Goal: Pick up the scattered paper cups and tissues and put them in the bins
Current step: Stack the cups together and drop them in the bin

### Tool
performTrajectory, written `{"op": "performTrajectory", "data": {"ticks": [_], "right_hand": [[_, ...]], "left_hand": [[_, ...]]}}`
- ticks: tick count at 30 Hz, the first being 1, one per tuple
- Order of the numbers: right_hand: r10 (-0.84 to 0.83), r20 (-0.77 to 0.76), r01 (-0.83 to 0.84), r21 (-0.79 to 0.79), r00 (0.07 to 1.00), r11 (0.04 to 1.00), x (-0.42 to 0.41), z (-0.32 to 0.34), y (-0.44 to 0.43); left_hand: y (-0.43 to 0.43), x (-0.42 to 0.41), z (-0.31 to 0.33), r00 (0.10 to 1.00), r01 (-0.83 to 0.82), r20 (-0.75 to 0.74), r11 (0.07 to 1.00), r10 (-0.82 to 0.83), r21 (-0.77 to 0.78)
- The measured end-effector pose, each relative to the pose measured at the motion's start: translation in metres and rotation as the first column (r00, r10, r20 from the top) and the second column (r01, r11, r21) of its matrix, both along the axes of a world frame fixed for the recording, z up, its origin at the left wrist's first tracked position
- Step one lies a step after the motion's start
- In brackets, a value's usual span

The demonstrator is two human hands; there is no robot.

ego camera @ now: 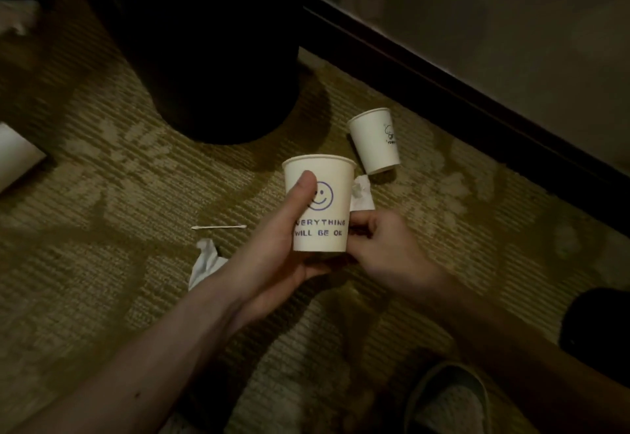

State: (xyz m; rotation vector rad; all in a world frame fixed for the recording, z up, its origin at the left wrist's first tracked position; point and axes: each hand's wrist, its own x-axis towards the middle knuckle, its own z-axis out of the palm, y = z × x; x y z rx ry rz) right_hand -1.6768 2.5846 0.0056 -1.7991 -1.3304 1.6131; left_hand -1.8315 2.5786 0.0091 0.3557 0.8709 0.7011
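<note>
Carpet [102,195] below; the left hand [283,249] holds the smiley cup [320,195] upright, black bin [211,75] just past it. The right hand [385,249] curls beside the cup; I cannot tell what it holds.

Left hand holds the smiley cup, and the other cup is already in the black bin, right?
No. The left hand holds the smiley cup, but the other cup lies on its side on the carpet beside the black bin, per the head view.
</note>
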Motion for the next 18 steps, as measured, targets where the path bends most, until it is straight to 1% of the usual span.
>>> {"op": "performTrajectory", "data": {"ticks": [1, 3, 5, 6, 7, 9, 11, 12, 13, 15, 18], "right_hand": [[0.04, 0.025, -0.04, 0.008, 0.999, 0.999, 0.003, 0.0, -0.001], [0.128, 0.03, -0.128, -0.007, 0.991, 0.992, 0.009, 0.003, -0.002], [0.163, 0.045, -0.163, -0.004, 0.986, 0.987, 0.013, 0.007, 0.001], [0.127, 0.086, -0.13, 0.04, 0.988, 0.991, 0.016, 0.007, 0.005], [0.046, 0.141, -0.063, 0.118, 0.989, 0.991, 0.021, 0.006, 0.012], [-0.131, 0.288, 0.045, 0.287, 0.949, 0.957, 0.031, 0.005, 0.033], [-0.201, 0.461, 0.01, 0.384, 0.864, 0.923, 0.044, 0.001, 0.058], [-0.191, 0.512, -0.024, 0.385, 0.838, 0.923, 0.048, -0.002, 0.07], [-0.166, 0.527, -0.044, 0.362, 0.834, 0.931, 0.05, -0.005, 0.08], [-0.121, 0.488, -0.046, 0.317, 0.865, 0.947, 0.05, -0.015, 0.093], [-0.113, 0.476, -0.049, 0.315, 0.872, 0.948, 0.05, -0.03, 0.1]], "left_hand": [[0.001, 0.002, -0.001, 1.0, -0.001, -0.017, 1.0, 0.0, -0.022], [0.002, 0.003, -0.004, 0.999, 0.001, -0.046, 0.999, -0.003, -0.051], [0.003, 0.0, -0.009, 0.998, -0.011, -0.055, 0.998, 0.007, -0.067], [0.004, -0.002, -0.012, 0.998, -0.019, -0.06, 0.997, 0.014, -0.076], [0.005, -0.005, -0.015, 0.998, -0.022, -0.065, 0.997, 0.017, -0.076], [0.005, -0.011, -0.02, 0.997, -0.023, -0.077, 0.997, 0.017, -0.071], [0.005, -0.015, -0.024, 0.992, -0.021, -0.122, 0.997, 0.013, -0.068], [0.006, -0.016, -0.025, 0.988, -0.017, -0.153, 0.998, 0.007, -0.063], [0.007, -0.016, -0.025, 0.983, -0.012, -0.184, 0.998, 0.001, -0.057], [0.01, -0.016, -0.024, 0.973, -0.016, -0.232, 0.999, 0.006, -0.042], [0.015, -0.017, -0.021, 0.961, -0.01, -0.276, 1.0, 0.006, -0.012]]}}
